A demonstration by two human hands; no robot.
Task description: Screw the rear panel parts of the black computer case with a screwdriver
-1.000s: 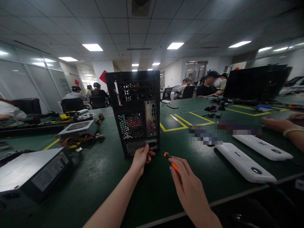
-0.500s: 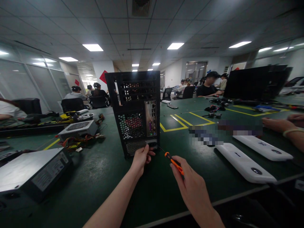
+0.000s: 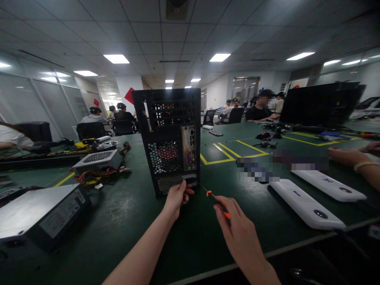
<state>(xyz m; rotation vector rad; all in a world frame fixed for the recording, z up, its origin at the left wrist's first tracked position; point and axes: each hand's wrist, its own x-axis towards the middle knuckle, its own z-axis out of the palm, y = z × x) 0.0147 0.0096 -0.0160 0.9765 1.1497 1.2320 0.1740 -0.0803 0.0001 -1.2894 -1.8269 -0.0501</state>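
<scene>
Upright on the green table stands a black computer case (image 3: 170, 134), its rear side facing me. Low in that side sits a power supply (image 3: 168, 181) with a perforated face. My left hand (image 3: 177, 197) is at the case's lower right, thumb raised and fingers curled against the power supply's end; whether something small is pinched there is hidden. My right hand (image 3: 237, 221) grips an orange and black screwdriver (image 3: 222, 208) between thumb and fingers. The screwdriver's thin shaft slants up and left, its tip near the case's lower right edge.
Two loose power supplies, a near one (image 3: 50, 215) and a farther one (image 3: 97, 161) with cables (image 3: 97, 178), lie left. At right are two white devices (image 3: 305, 202) and a co-worker's hands (image 3: 347, 156). A black monitor (image 3: 311, 103) stands behind.
My right hand and the screwdriver have shifted very slightly, with the handle turned a little. The left hand and the computer case look unmoved.
</scene>
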